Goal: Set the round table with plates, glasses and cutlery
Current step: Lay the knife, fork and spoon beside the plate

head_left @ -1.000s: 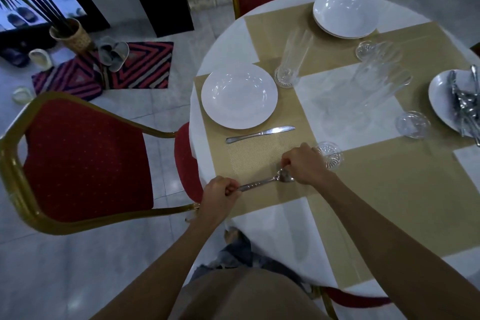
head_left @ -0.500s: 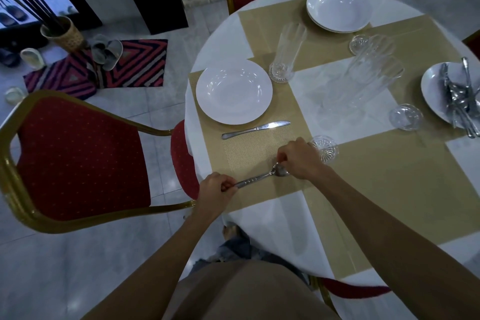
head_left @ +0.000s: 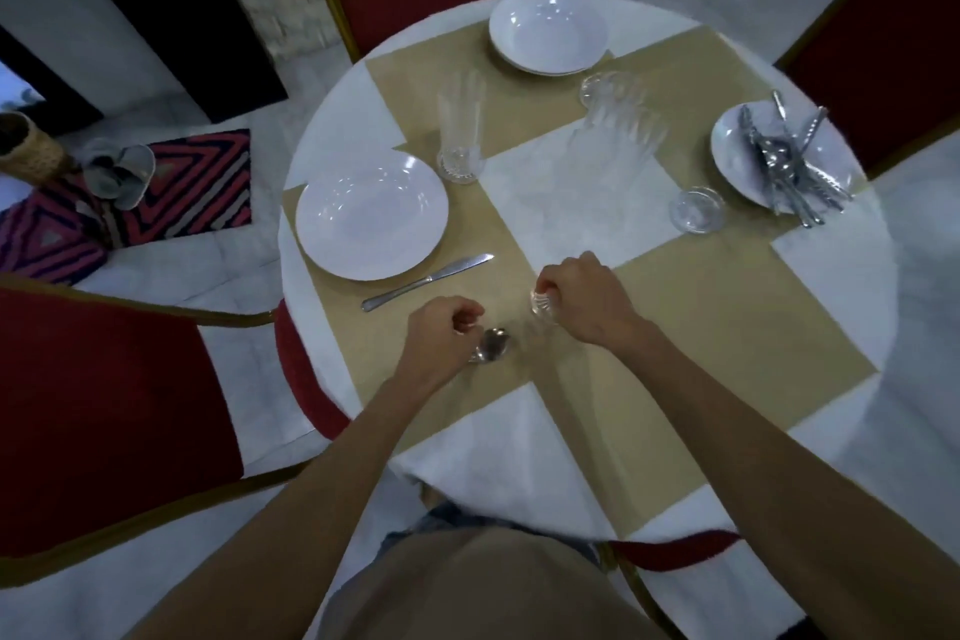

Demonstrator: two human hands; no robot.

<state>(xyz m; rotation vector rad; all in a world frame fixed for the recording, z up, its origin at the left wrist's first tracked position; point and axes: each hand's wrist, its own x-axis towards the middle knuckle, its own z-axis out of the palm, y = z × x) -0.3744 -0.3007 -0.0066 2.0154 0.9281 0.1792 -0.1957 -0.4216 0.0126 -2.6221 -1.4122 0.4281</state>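
Steel spoon (head_left: pixel 491 346) held in my left hand (head_left: pixel 441 333), lower centre: first place half laid.
Now my right hand (head_left: pixel 587 299) grips a glass (head_left: pixel 543 301) beside it; plate (head_left: pixel 371 221) and knife (head_left: pixel 428 276) down centre-left; spare plates (head_left: pixel 548 36) and cutlery (head_left: pixel 789 172) wait upper right, so the other places are unlaid, I judge.

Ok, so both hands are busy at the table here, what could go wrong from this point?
1. The right hand grips a glass close beside the spoon held in the left hand; they could clink, or the glass could slip.
2. The cutlery pile pokes past the right plate near the edge of the table and might slide off.
3. The tall glass stands by the near plate; a reaching arm could tip it.
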